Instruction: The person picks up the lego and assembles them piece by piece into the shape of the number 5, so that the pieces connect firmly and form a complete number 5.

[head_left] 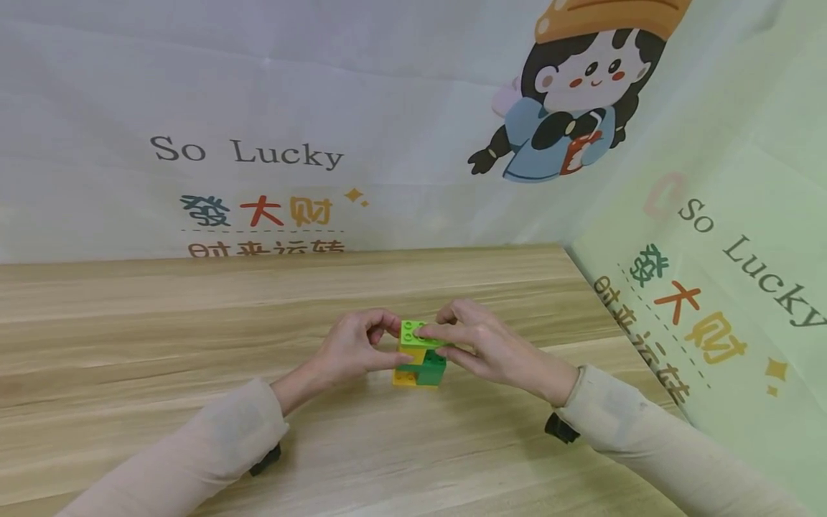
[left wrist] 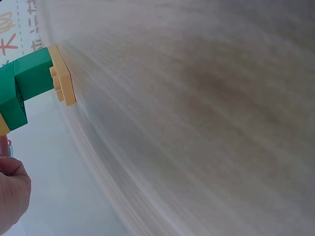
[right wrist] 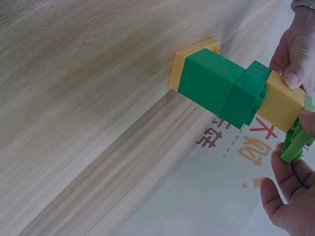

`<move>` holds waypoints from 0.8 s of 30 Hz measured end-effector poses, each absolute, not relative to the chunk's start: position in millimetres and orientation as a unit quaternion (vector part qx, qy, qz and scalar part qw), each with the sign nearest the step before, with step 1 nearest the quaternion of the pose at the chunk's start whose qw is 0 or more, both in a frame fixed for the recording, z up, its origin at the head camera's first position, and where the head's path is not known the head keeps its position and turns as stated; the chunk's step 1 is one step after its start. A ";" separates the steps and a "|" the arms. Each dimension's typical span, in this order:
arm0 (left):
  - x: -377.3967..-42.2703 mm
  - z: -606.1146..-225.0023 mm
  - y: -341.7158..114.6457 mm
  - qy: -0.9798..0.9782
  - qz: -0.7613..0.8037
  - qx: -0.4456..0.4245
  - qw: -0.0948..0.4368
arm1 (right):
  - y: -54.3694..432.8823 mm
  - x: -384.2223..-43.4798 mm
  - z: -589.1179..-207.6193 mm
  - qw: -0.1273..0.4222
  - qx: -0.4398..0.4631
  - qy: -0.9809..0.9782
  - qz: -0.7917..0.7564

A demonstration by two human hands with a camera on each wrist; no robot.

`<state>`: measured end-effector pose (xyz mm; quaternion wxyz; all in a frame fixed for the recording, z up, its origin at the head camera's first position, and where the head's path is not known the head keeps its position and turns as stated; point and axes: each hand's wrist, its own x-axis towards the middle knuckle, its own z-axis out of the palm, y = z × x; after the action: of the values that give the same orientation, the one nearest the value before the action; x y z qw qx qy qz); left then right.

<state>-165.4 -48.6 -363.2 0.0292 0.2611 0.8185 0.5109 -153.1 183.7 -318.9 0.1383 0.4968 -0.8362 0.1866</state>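
A small tower of toy building bricks stands on the wooden table in front of me. At its bottom lies a flat orange-yellow brick (right wrist: 177,69), and two dark green bricks (right wrist: 209,81) sit stepped above it. Higher up is a yellow brick (right wrist: 281,101), topped by a light green brick (head_left: 410,334) with studs that overhangs to the right. My left hand (head_left: 358,345) pinches the yellow brick from the left, thumb on its near side. My right hand (head_left: 487,341) holds the light green brick's overhanging end, its index finger lying on top and fingertips under its edge.
The wood-grain table (head_left: 161,330) extends around the tower. Behind it and to the right hang pale printed sheets (head_left: 413,143) with lettering and a cartoon figure. Dark bands (head_left: 561,427) show below both sleeve cuffs.
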 end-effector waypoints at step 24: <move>-163.5 -366.9 -46.6 0.816 0.517 0.258 0.023 | 186.0 -150.1 -328.0 0.135 0.463 -0.847 0.222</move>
<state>-163.5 -46.6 -366.9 0.0226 0.2578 0.8161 0.5167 -150.1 186.0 -328.0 0.1348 0.4632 -0.8473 0.2223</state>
